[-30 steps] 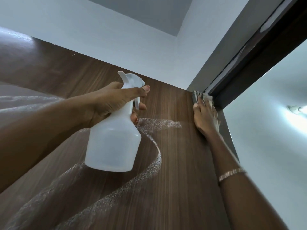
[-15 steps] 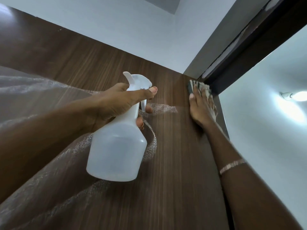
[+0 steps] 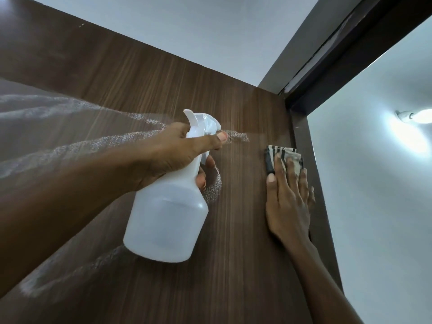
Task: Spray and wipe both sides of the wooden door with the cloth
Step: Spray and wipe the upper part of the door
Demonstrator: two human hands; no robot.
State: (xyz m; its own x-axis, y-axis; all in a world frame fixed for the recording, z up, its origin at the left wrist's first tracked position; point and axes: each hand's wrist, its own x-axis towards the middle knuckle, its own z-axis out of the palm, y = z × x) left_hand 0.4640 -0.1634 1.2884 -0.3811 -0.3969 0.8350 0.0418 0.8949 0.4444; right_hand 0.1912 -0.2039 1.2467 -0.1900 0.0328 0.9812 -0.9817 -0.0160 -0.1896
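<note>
Door: dark brown wood-grain door [image 3: 245,265] is seen from below, its right edge set against a dark door frame [image 3: 304,141].
Bottle: a white translucent plastic spray bottle [image 3: 168,220] is held just in front of the door face, left of centre.
Bottle axis: the long axis is tilted, with the base at lower left and the head at upper right; the nozzle is pointed right, at the door.
Left hand: the left hand [image 3: 177,150] is clamped round the bottle's neck, the thumb laid across it and the fingers curled under the trigger.
Cloth: a folded beige cloth with black stripes [image 3: 280,155] is pressed flat on the door beside the frame.
Right hand: the right hand [image 3: 288,202] is laid over the cloth with its fingers straight and apart.
Spray: curved bands of pale droplets [image 3: 70,146] are spread over the door at left.
Change: half a second earlier the cloth was pressed in the door's top corner; now it is found lower along the same edge. The bottle's grip and tilt are unchanged.
</note>
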